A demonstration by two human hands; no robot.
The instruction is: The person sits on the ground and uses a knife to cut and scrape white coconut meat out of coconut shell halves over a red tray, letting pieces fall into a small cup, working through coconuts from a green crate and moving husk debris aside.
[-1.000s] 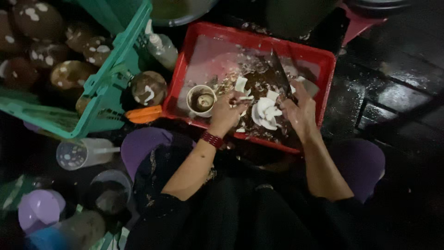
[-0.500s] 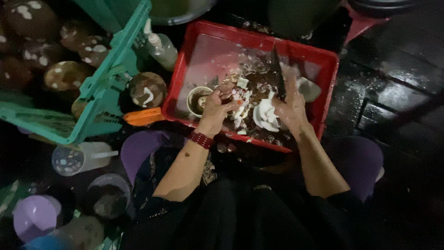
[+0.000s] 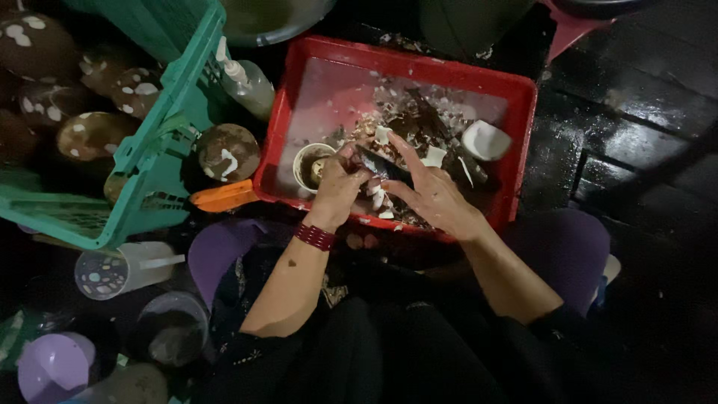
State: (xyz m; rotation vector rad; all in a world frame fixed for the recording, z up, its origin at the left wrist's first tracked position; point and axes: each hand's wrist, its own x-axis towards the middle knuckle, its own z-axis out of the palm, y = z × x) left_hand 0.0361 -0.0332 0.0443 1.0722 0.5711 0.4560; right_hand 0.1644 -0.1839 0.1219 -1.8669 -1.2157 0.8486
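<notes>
Head view. A red tray (image 3: 523, 135) is seen on a dark wet floor, littered with brown husk scraps and white coconut pieces (image 3: 485, 140). The left hand (image 3: 338, 185) is closed around a dark knife (image 3: 383, 166) held over the tray's near part, beside a small round cup (image 3: 308, 166). The right hand (image 3: 432, 196) is spread open, fingers extended, resting against the blade. A red bracelet (image 3: 315, 236) is worn on the left wrist. A green crate (image 3: 161, 142) of spotted coconut shells is set at the left, a clear bottle (image 3: 250, 84) between crate and tray.
</notes>
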